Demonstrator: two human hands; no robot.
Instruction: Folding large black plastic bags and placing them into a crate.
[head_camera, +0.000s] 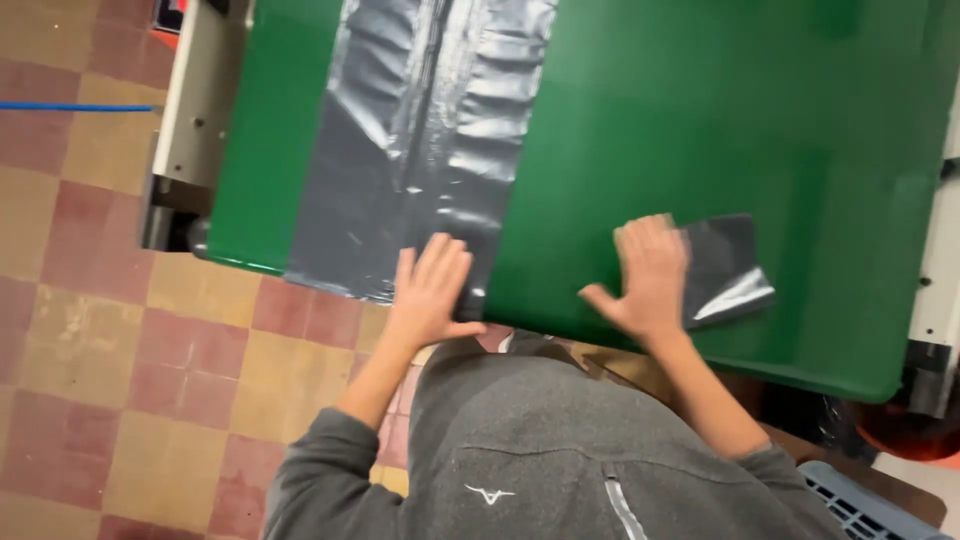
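A left hand lies flat, fingers spread, on a long wrinkled grey plastic sheet across a green table; the right hand, open-fingered, presses a small folded grey plastic piece nearby

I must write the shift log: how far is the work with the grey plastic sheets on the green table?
Done: long grey sheet lies spread on the green table. In hand: left hand presses its near end; right hand presses a small folded grey piece. Left: the long sheet remains unfolded.
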